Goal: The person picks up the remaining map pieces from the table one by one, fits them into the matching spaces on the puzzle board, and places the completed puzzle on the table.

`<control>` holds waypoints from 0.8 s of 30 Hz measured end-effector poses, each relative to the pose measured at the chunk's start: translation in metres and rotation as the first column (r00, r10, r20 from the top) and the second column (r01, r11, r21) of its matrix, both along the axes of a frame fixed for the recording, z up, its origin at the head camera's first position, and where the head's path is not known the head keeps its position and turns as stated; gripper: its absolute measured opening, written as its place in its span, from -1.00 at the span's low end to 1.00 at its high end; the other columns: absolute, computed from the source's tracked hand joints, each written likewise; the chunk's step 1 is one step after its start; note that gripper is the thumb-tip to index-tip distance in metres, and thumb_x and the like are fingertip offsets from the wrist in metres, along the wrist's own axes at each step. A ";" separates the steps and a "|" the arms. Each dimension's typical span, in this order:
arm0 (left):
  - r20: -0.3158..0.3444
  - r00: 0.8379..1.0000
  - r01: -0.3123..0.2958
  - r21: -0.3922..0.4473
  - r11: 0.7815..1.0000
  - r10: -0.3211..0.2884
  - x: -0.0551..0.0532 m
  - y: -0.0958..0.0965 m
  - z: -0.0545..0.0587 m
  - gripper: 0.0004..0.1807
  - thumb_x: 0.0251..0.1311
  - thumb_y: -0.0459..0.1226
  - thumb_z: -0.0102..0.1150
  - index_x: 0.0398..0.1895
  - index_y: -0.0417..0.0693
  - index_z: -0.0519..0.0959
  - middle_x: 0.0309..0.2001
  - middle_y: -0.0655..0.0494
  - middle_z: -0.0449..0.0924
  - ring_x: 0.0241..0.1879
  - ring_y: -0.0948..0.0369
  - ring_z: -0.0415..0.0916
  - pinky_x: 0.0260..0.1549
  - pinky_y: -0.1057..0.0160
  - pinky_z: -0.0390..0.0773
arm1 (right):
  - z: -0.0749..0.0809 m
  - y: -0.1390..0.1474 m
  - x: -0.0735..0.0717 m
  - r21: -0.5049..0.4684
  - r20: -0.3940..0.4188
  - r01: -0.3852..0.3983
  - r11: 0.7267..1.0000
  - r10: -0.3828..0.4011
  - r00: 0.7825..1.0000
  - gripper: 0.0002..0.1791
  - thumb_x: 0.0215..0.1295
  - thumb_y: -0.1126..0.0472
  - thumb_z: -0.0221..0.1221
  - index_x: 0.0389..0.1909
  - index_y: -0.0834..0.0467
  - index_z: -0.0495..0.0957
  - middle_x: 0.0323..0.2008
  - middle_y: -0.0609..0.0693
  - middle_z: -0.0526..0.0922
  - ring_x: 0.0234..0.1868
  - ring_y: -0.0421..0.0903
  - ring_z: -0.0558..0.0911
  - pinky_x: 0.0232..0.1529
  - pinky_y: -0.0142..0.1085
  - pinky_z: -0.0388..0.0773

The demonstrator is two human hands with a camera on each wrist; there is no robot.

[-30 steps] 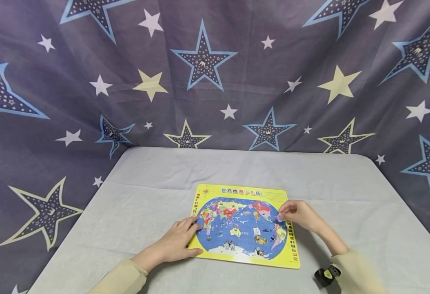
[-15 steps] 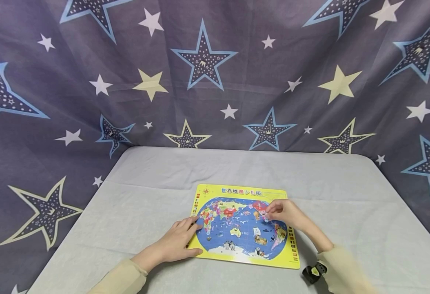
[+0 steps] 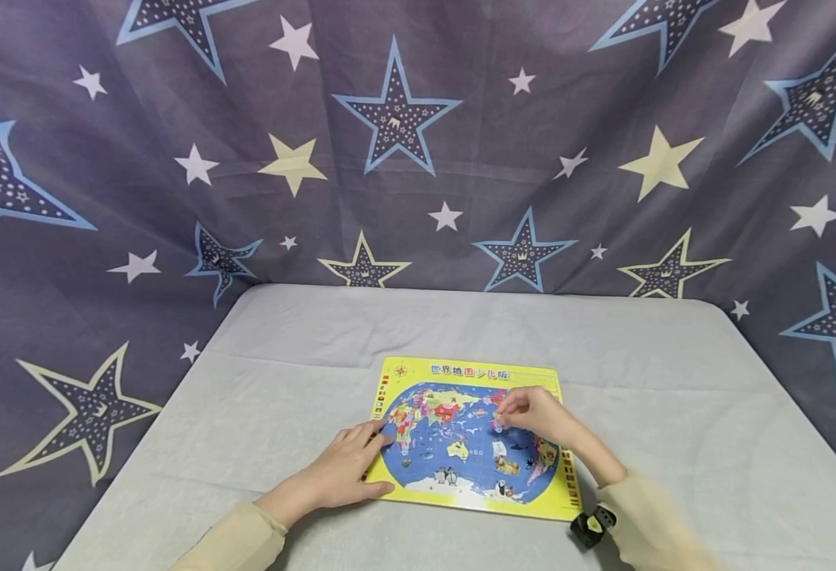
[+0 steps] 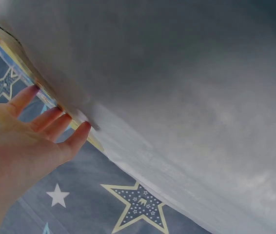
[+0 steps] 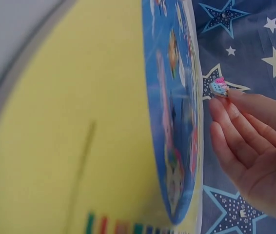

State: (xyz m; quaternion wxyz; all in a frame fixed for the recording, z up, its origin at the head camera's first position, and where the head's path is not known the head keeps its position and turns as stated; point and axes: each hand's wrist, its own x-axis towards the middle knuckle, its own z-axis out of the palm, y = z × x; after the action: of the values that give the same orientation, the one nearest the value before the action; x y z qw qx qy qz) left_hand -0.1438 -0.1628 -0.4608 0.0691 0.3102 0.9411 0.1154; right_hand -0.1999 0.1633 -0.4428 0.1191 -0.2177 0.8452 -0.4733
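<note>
A world map puzzle board (image 3: 461, 500) with a yellow border and blue oceans lies flat on the table. My left hand (image 3: 347, 468) rests on its left edge, fingers stretched out and spread; the left wrist view shows those fingertips (image 4: 55, 112) along the board's edge. Above the upper right part of the map, my right hand (image 3: 539, 414) pinches a small puzzle piece between thumb and index finger. In the right wrist view this puzzle piece (image 5: 219, 86), pink and light blue, is held apart from the board, the other fingers loosely bent.
A pale grey cloth covers the table (image 3: 304, 333). Behind and beside it hangs a dark curtain (image 3: 418, 198) printed with stars. A black device (image 3: 592, 526) is on the right wrist, close to the board's lower right corner.
My right hand has moved left over the map, carrying the puzzle piece from the map's right side toward its middle. My left hand and the board have stayed put.
</note>
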 end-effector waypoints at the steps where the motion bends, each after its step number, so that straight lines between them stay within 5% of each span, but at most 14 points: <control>1: 0.000 1.000 0.001 0.000 1.000 -0.001 0.000 0.000 0.000 -0.26 0.04 0.21 -0.03 0.16 -0.09 0.30 0.27 -0.12 0.08 0.25 0.03 0.03 0.14 0.01 0.11 | 0.000 -0.002 0.000 -0.002 0.004 -0.001 1.000 0.001 1.000 -0.91 0.06 0.39 0.17 -0.39 0.34 0.55 -0.46 0.09 0.62 -0.43 -0.08 0.60 -0.38 -0.35 0.55; 10: -0.007 1.000 0.001 -0.005 1.000 -0.001 -0.001 0.000 0.000 -0.27 0.04 0.21 -0.03 0.16 -0.09 0.31 0.27 -0.11 0.07 0.25 0.05 0.03 0.14 0.02 0.12 | -0.001 -0.021 0.001 -0.033 -0.001 -0.044 0.998 0.044 0.999 -0.92 0.07 0.38 0.16 -0.41 0.33 0.55 -0.46 0.11 0.63 -0.44 -0.10 0.61 -0.38 -0.31 0.56; 18: -0.005 1.000 -0.003 -0.006 1.000 0.003 -0.001 0.000 -0.001 -0.27 0.03 0.20 -0.02 0.16 -0.09 0.31 0.27 -0.11 0.08 0.25 0.05 0.04 0.14 0.03 0.13 | 0.001 -0.040 0.003 0.040 -0.020 -0.058 0.997 0.059 0.998 -0.94 0.09 0.28 0.18 -0.42 0.21 0.56 -0.47 -0.02 0.64 -0.44 -0.14 0.61 -0.41 -0.38 0.53; 24: 0.001 1.000 -0.004 -0.006 1.000 0.004 -0.001 0.000 -0.001 -0.27 0.04 0.20 -0.03 0.16 -0.10 0.31 0.27 -0.11 0.07 0.25 0.05 0.03 0.14 0.02 0.13 | 0.001 -0.052 0.005 -0.013 -0.011 -0.104 0.994 0.104 0.994 -0.90 0.09 0.32 0.17 -0.38 0.28 0.56 -0.46 0.04 0.63 -0.42 -0.07 0.61 -0.38 -0.29 0.55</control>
State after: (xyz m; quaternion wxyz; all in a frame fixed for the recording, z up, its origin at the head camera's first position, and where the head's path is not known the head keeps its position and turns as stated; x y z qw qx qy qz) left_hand -0.1448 -0.1627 -0.4618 0.0702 0.3082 0.9420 0.1128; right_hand -0.1945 0.1115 -0.4417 0.1377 -0.2649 0.8300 -0.4712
